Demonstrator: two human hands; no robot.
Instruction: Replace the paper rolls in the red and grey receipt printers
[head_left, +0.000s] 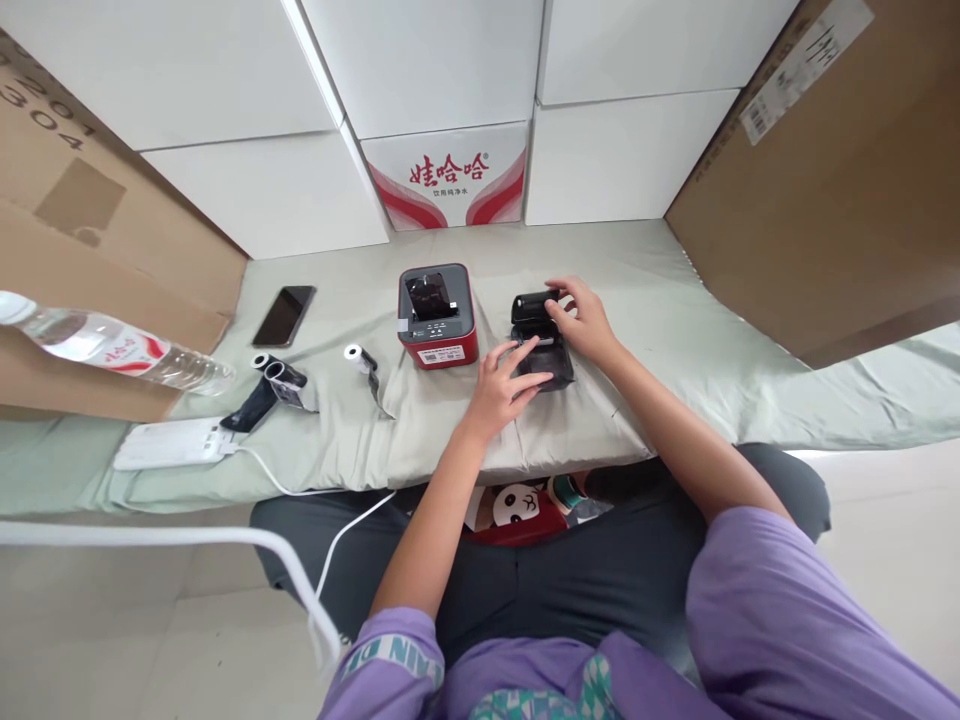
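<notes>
Left hand: the left hand [504,378] lay on the near left part of a small black plastic printer [538,345], its fingers loosely curled and spread over the front edge, pressing rather than clasping.
Right hand: the right hand [583,318] rested on the far right side of the same device, with the fingertips curved over its raised black roller lid; whether they pinched the lid or only touched it could not be told.
Black printer: it sat on the pale green cloth-covered table [660,330], near the front edge, just right of a red-and-grey box-shaped label printer [437,315] with a dark open top; the two stood close but apart.
Left of the red printer: a small white paper roll [358,358] with a loose strip trailing toward the edge lay near it; further left lay two dark rolls with a black strip [268,388], touching one another.
Phone: a black smartphone [284,315] lay flat, face up, behind those rolls.
Front left corner: a flat white power strip [171,444] lay there with a white cable [330,505] running off the table edge.
Far left: a clear plastic water bottle with a red label [112,348] lay on its side against a brown cardboard box [112,250].
Back wall: white cartons were stacked there, one bearing a red printed logo [448,178].
Right side: a large brown cardboard sheet [825,200] leaned over the table.
</notes>
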